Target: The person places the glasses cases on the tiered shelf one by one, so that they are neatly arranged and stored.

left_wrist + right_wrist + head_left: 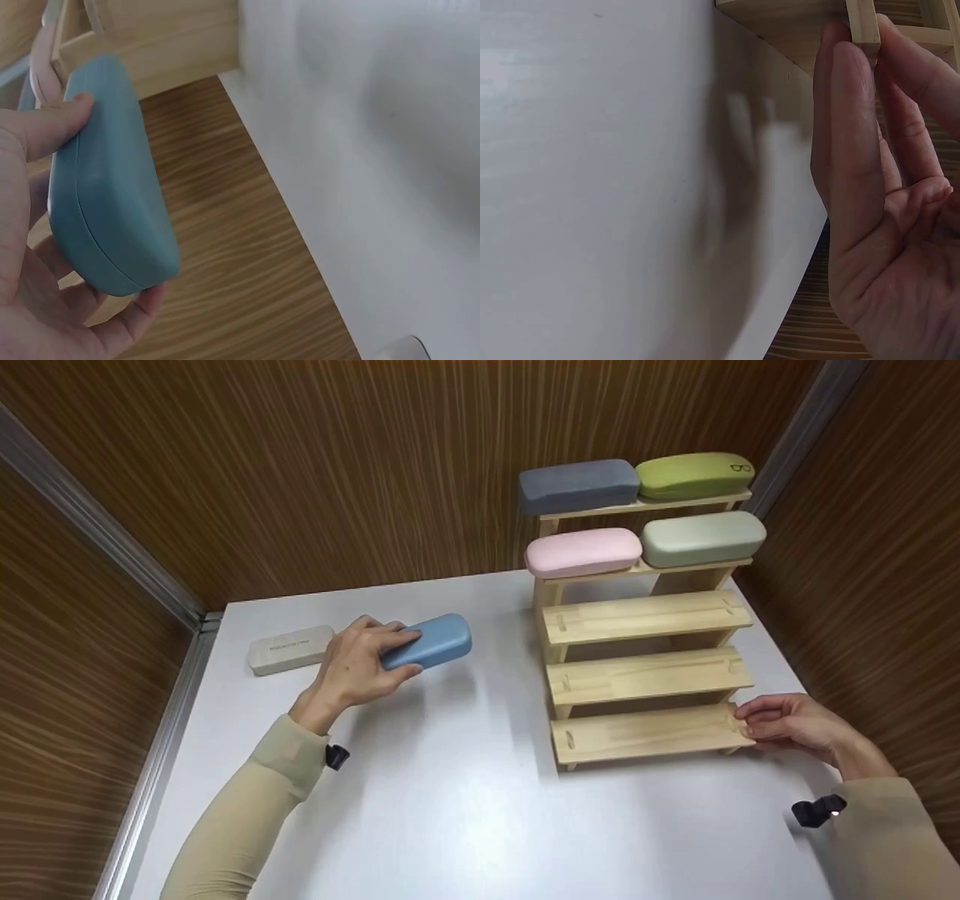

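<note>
My left hand (356, 661) grips a blue glasses case (442, 641) above the white table, left of a stepped wooden rack (645, 679). In the left wrist view the thumb lies on one side of the blue case (112, 180) and fingers curl under its other side. At the rack's lower right corner, my right hand (802, 726) pinches the end of the bottom shelf (645, 736). The right wrist view shows thumb and fingers on either side of that shelf end (864, 26). Behind the left hand, a pale grey glasses case (291, 650) lies on the table.
On the rack's top shelf sit a slate-blue case (579, 486) and a lime-green case (694, 476). One shelf lower are a pink case (583, 553) and a sage-green case (703, 539). Wood-grain panels (337, 472) stand around the white table (465, 810).
</note>
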### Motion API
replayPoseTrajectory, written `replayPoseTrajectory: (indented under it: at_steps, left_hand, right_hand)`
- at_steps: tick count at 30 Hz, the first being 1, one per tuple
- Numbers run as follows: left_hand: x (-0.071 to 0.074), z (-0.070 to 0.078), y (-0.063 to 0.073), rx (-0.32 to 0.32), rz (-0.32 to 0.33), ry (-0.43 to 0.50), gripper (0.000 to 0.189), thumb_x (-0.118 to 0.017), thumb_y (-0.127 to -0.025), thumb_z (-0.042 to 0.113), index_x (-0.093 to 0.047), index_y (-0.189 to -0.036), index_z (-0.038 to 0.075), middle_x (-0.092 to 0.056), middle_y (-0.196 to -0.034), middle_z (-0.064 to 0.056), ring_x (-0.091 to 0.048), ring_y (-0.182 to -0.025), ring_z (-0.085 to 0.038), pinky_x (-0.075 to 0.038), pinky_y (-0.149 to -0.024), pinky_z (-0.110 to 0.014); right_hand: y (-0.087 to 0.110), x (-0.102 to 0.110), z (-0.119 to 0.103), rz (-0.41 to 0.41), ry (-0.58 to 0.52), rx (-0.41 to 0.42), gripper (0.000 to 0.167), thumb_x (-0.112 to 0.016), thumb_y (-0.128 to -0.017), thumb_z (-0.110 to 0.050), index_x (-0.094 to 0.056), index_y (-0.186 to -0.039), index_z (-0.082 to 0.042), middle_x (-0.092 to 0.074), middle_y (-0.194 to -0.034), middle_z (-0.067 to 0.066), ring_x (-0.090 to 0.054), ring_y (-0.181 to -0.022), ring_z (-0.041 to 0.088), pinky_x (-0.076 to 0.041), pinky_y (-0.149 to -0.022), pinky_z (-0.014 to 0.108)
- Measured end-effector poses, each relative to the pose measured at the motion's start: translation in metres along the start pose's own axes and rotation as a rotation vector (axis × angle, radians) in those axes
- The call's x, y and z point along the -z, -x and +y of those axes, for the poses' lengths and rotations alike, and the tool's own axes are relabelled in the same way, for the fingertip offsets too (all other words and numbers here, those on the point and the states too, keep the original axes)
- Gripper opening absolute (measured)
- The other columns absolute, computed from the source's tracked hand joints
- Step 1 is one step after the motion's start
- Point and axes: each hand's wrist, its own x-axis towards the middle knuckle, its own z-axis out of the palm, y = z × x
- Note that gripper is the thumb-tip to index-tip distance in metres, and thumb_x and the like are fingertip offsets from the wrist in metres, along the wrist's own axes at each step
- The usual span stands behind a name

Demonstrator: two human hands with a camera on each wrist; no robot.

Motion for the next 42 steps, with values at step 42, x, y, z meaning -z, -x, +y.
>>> replayPoseTrajectory:
  at_steps: [42]
  left_hand:
    - [-0.020,0.136,-0.082,-0.309,-0.040,0.079,0.051,-0.084,-0.094,0.048,-0.082,-0.140,0.025,-0.082,-0.140,-0.008,-0.072,-0.106,-0.029,-0.061,-0.078,-0.041]
  right_hand:
    - [-0.005,0.005,0.000,-0.057,0.008,-0.002,0.040,-0.066,-0.106,0.006,-0.085,-0.112,-0.028,-0.086,-0.101,-0.011,-0.080,-0.093,0.004,-0.068,-0.081,0.024]
